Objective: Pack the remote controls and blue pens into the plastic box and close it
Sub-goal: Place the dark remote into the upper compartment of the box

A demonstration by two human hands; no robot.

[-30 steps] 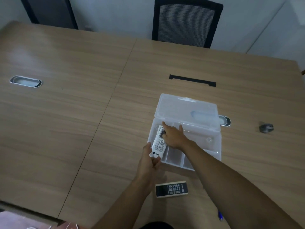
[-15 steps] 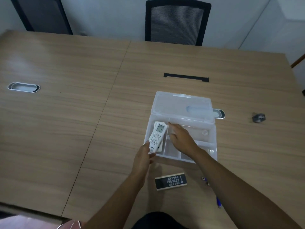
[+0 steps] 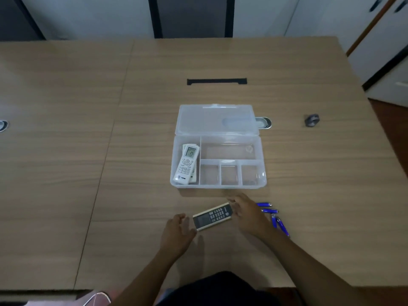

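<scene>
The clear plastic box (image 3: 230,186) lies open in the middle of the table, its lid (image 3: 216,119) folded back. A white remote control (image 3: 187,164) rests in the box's long left compartment, on top of another white one. A dark remote control (image 3: 213,216) lies on the table in front of the box. My left hand (image 3: 178,231) is open just beside the dark remote's left end. My right hand (image 3: 246,212) is open, with fingertips touching its right end. Several blue pens (image 3: 274,217) lie on the table right of my right hand.
A black cable slot (image 3: 216,81) sits beyond the box, and a round grommet (image 3: 264,123) beside the lid. A small dark object (image 3: 311,120) lies at the right, another grommet (image 3: 3,125) at the far left. A dark chair back (image 3: 191,16) stands behind the table.
Both hands let go of the white remote, now lying in the left compartment, and drew back toward me to the dark remote. The view tilted down and the pens came into sight.
</scene>
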